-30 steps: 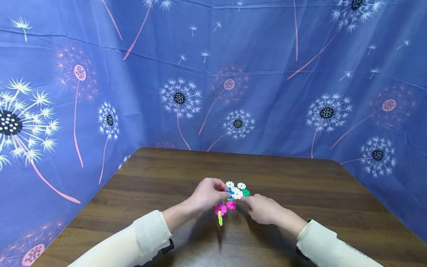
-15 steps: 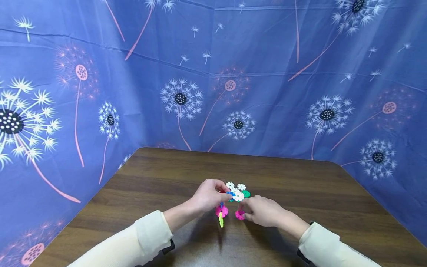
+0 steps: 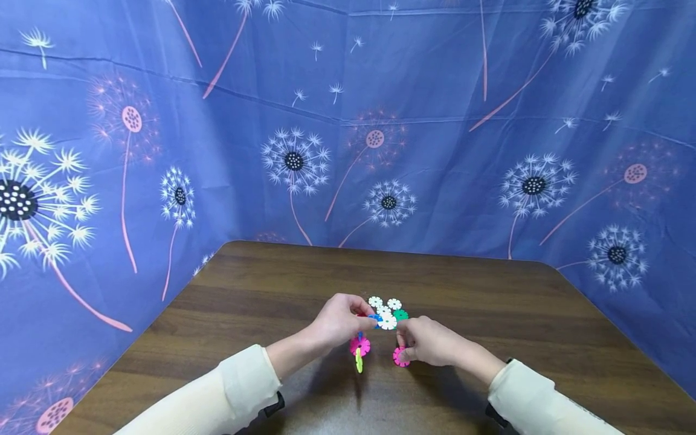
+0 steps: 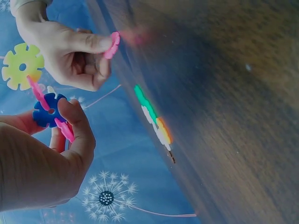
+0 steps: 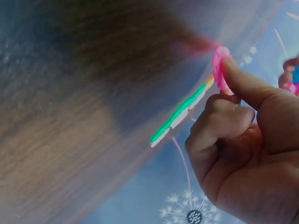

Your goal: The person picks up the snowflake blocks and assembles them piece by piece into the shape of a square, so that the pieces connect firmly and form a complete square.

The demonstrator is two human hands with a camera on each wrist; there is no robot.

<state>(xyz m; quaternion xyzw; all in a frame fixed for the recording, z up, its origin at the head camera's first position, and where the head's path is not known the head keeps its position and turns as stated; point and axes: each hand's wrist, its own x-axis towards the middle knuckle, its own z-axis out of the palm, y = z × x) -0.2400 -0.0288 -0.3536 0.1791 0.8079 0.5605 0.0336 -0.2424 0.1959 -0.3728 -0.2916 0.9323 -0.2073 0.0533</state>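
My left hand (image 3: 336, 320) pinches a small chain of slotted plastic flower discs between thumb and fingers. In the left wrist view a blue disc (image 4: 41, 113) sits at the fingertips, with a pink disc (image 4: 37, 93) slotted through it edge-on. A yellow-green disc (image 4: 35, 59) joins onto the pink one. My right hand (image 3: 435, 341) holds a separate pink disc (image 3: 399, 357) between thumb and index finger, just above the table and to the right of the chain. Between the hands and beyond lie loose white discs (image 3: 387, 323) and a green disc (image 3: 401, 315).
The brown wooden table (image 3: 261, 272) spreads around the hands. An orange disc (image 4: 164, 130) lies among the loose pieces in the left wrist view. A blue cloth with dandelion prints (image 3: 435, 72) hangs behind and beside the table.
My right hand has taken hold of a pink disc by the loose pieces and drawn it right and nearer to me. The left hand has barely moved with its chain.
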